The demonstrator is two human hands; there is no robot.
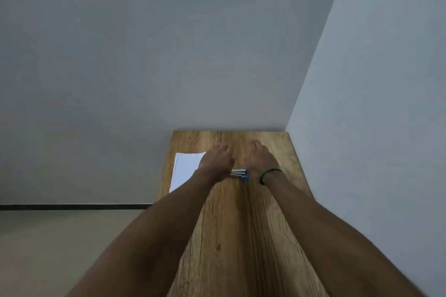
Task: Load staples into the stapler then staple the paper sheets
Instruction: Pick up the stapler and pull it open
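Observation:
White paper sheets [185,167] lie on the left part of a narrow wooden table [239,224]. A stapler [239,173] with blue ends lies between my two wrists, mostly hidden. My left hand [217,160] reaches over the paper's right edge, fingers stretched forward and flat. My right hand [259,155], with a green band on the wrist, lies just right of the stapler, fingers pointing toward the far wall. Neither hand plainly grips anything. No staples are visible.
The table stands in a corner, with a grey wall [144,55] behind and a lighter wall [386,79] tight against its right side. Left of the table the floor [60,248] drops away below a dark baseboard strip.

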